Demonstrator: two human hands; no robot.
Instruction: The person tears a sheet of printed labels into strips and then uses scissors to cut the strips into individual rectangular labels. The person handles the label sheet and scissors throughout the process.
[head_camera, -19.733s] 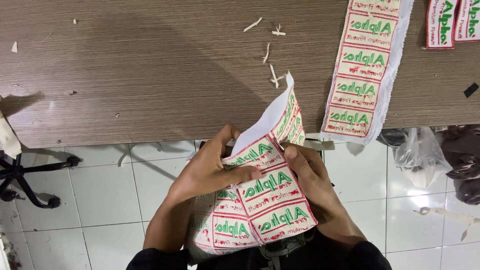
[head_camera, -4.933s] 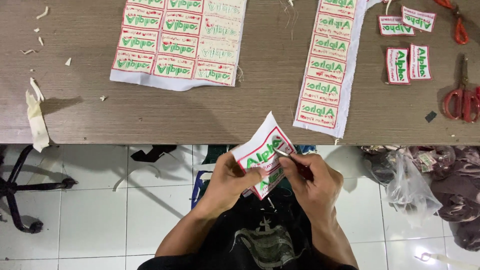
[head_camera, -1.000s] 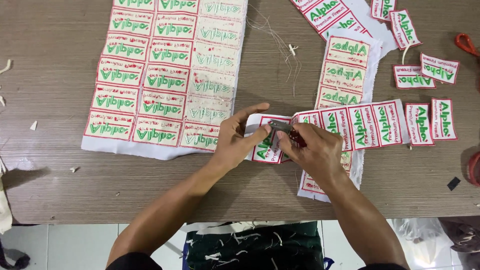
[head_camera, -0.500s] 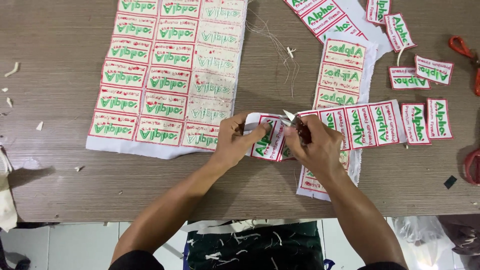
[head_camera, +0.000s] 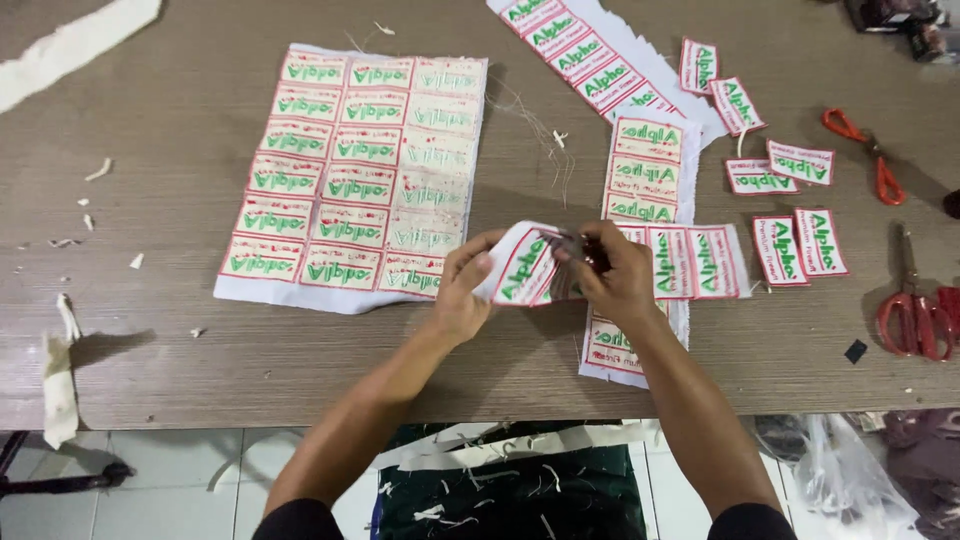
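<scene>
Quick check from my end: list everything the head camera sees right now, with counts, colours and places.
Label strip: one, white with red-bordered green labels, held by both hands, lying across the table centre.
Label sheet: one, large, same colours, left of the hands.
Vertical label strip: one, behind the hands, running under the held strip to the table edge.
Diagonal label strip: one, top centre.
Cut labels: about six, loose, right side.
Scissors: one red-handled pair, right edge; an orange pair farther back.
Fabric scraps: white, left edge.
Table: brown wood grain.
Left hand: pinching the strip's end.
Right hand: gripping a small dark tool, kind unclear.
</scene>
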